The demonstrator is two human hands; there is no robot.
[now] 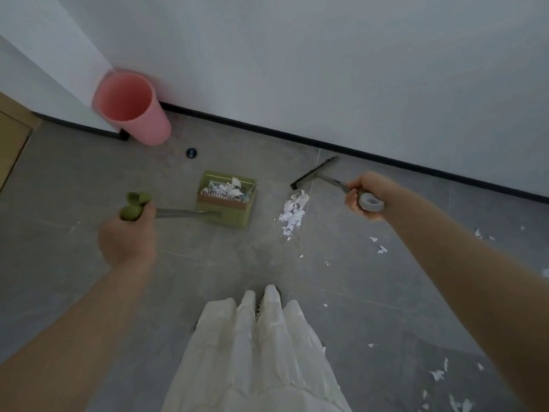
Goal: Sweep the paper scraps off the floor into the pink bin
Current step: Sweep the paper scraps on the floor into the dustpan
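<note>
By the wall, broom (315, 173) head's long axis — parallel to baseboard (386, 157).

Both arms are bare and extend forward from the near edge of the view. The left forearm runs from the near left corner toward the centre left; the left hand (126, 239) is seen back uppermost, fingers curled in a fist around a green handle (132, 207) that projects from its far side. The right forearm enters from the near right and reaches farther out than the left; the right hand (364, 195) is turned with its knuckles to the far side, fingers wrapped around a grey handle (370, 202). The two hands are well apart. Pale trouser legs (255, 352) stand at near centre between the forearms.
</note>
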